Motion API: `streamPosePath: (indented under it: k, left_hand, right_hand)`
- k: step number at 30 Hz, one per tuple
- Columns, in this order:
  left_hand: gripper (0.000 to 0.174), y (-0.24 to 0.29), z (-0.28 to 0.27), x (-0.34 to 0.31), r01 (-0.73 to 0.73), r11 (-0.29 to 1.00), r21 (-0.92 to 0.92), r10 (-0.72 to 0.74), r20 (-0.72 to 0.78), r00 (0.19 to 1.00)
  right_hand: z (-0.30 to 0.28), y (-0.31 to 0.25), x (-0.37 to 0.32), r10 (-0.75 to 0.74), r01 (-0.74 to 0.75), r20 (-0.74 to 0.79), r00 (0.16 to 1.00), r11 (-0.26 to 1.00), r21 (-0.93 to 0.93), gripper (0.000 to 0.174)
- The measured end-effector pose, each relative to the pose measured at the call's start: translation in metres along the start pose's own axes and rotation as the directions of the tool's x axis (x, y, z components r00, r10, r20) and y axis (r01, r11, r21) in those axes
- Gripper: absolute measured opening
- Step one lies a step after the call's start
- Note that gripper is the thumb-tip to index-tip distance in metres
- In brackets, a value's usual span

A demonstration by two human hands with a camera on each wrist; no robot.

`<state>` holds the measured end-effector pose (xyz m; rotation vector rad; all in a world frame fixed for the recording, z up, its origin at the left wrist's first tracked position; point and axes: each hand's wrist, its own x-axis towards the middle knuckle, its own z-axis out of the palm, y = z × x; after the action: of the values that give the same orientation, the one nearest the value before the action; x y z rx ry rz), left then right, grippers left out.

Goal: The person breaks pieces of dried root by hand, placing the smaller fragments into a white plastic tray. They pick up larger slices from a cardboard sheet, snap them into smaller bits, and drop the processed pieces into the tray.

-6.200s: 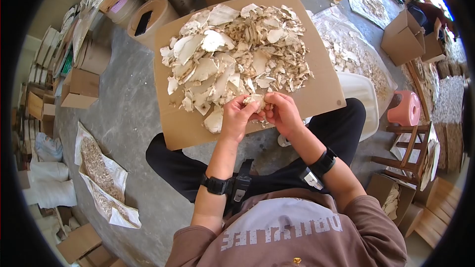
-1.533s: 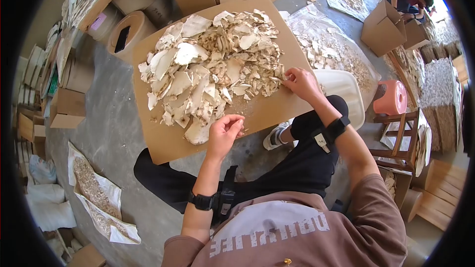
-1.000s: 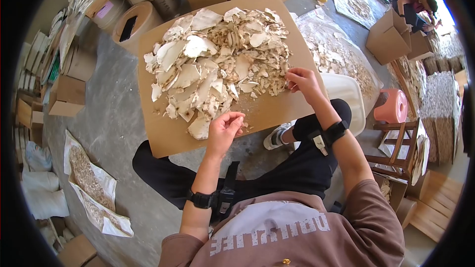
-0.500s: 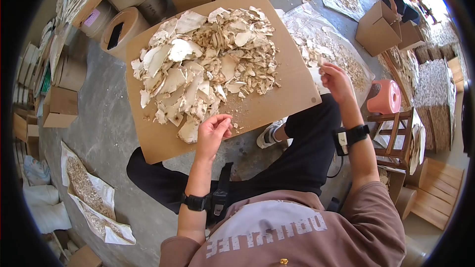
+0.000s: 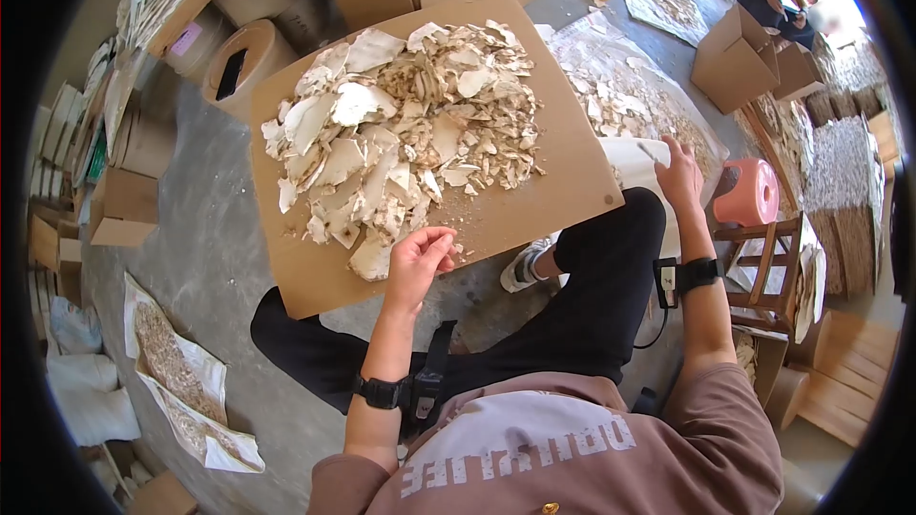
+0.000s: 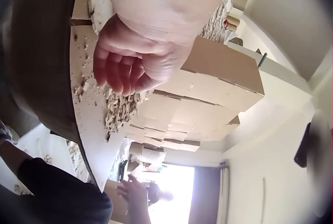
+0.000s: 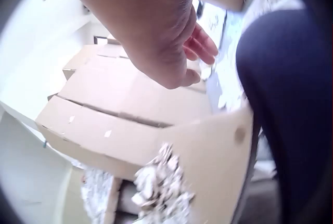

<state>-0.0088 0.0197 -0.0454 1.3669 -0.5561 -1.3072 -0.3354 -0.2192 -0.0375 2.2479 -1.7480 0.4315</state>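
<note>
Pale grey print (image 5: 520, 458) that seemed to end in LIFE crossed the brown shirt (image 5: 730, 439), its first letters too cracked to read surely; one lilac label (image 5: 186, 39) was illegible. Cream, brown-stained flakes (image 5: 405, 129), broad and smooth leftward in the head view, small and crumbly rightward, lay heaped on one cardboard worktop (image 5: 572, 172), too many to count. Two hands showed: the left hand (image 5: 416, 262), fingers slack and loosely curled, hung at the near edge; the right hand (image 5: 680, 179), fingers released, hung over one white tub (image 5: 625, 156), near one pink stool (image 5: 747, 193).
</note>
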Motion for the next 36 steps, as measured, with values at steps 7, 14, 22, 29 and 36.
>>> streamPosePath:
  k: [7,14,22,29,36]
  left_hand:
    - [0.016,0.003,0.004,-0.002,0.022,0.999,0.032,-0.022,0.004,1.000]
    - [0.015,0.011,-0.013,-0.005,0.006,1.000,0.009,-0.005,-0.062,0.998]
    - [0.015,0.014,0.009,-0.007,-0.023,1.000,0.011,0.023,0.003,1.000]
    - [0.020,0.016,-0.002,-0.006,-0.010,0.999,0.040,0.012,-0.058,0.998]
    - [0.024,0.030,0.020,0.010,-0.108,0.934,-0.341,0.055,-0.160,0.986]
  right_hand:
    - [-0.001,-0.153,-0.010,-0.450,0.114,0.336,0.827,0.720,0.684,0.026]
    - [0.003,-0.170,0.010,-0.466,0.249,0.351,0.812,0.822,0.513,0.026]
    - [0.019,-0.284,0.072,-0.283,0.060,0.204,0.937,0.708,0.703,0.023]
    - [0.000,-0.258,0.058,-0.090,-0.489,0.485,0.870,-0.024,0.872,0.016]
    - [-0.037,-0.203,-0.014,-0.455,-0.761,0.634,0.625,-0.178,0.623,0.016]
